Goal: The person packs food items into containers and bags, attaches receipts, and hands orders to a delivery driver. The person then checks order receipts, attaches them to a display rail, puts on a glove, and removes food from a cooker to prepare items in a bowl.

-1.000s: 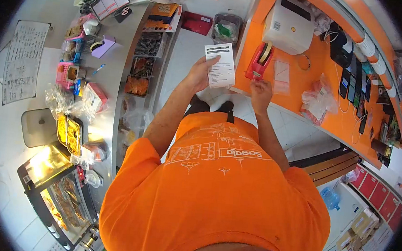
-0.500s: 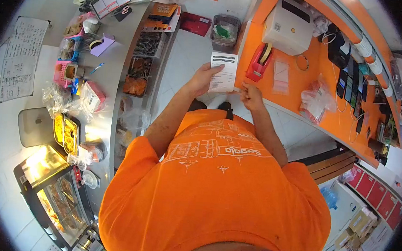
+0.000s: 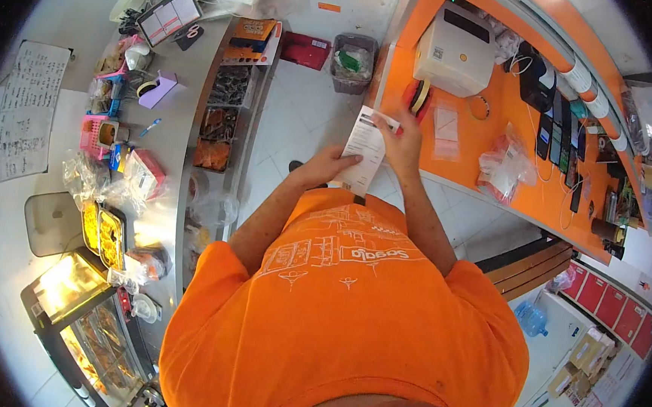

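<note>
My left hand point(image 3: 322, 167) is closed on the lower left edge of a white printed paper slip point(image 3: 363, 149), its thumb lying over the print. The fingers of my right hand point(image 3: 401, 139) are pressed together at the slip's top right corner; whether they also hold a piece of tape is too small to tell. Just beyond my right hand, partly hidden by it, a red tape dispenser point(image 3: 421, 98) stands on the orange counter point(image 3: 457, 167). The slip is tilted, its top leaning toward the right hand.
A white label printer point(image 3: 455, 50), a plastic bag point(image 3: 507, 167) and several phones point(image 3: 556, 140) are on the orange counter. A waste bin point(image 3: 351, 65) stands on the floor ahead. Along the left metal counter point(image 3: 169, 117) are a tablet point(image 3: 170, 17) and a purple tape dispenser point(image 3: 158, 90).
My right hand has moved up from beside the slip onto its top corner. My left hand has shifted down to the slip's lower part, and the slip has tilted.
</note>
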`<state>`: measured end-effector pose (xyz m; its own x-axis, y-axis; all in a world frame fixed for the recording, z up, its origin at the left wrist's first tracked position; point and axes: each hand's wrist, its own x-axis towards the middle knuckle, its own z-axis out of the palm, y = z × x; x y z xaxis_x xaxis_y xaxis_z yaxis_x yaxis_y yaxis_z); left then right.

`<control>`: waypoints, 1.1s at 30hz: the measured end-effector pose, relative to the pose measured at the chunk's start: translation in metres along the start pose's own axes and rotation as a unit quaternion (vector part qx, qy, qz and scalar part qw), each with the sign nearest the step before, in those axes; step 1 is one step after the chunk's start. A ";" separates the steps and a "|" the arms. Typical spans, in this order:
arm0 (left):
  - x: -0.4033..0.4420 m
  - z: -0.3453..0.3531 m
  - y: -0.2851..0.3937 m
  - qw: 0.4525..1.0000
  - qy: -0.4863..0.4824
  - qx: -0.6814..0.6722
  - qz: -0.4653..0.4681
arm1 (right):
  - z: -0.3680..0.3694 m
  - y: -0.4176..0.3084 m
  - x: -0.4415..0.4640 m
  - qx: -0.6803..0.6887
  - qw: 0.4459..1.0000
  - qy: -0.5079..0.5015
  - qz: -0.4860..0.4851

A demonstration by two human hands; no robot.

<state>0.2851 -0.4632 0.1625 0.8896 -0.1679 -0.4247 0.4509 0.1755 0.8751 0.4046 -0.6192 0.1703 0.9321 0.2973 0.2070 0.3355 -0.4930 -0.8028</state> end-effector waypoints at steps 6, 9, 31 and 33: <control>-0.010 -0.033 -0.013 0.985 0.081 -0.150 -0.014 | -0.013 0.107 0.015 0.201 0.958 0.041 0.200; -0.019 -0.058 -0.025 0.969 0.072 -0.236 -0.003 | -0.012 0.096 0.013 0.229 0.888 -0.060 0.394; -0.149 -0.273 0.000 0.864 0.216 -0.422 0.169 | 0.212 -0.190 -0.061 0.389 0.861 -0.255 0.203; -0.166 -0.286 0.009 0.861 0.229 -0.421 0.170 | 0.259 -0.213 -0.061 0.243 0.930 -0.262 0.080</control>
<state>0.1621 -0.1566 0.1745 0.8286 0.3994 -0.3923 -0.1213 0.8121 0.5707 0.2412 -0.3206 0.1844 0.7277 0.6723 -0.1359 -0.0227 -0.1744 -0.9844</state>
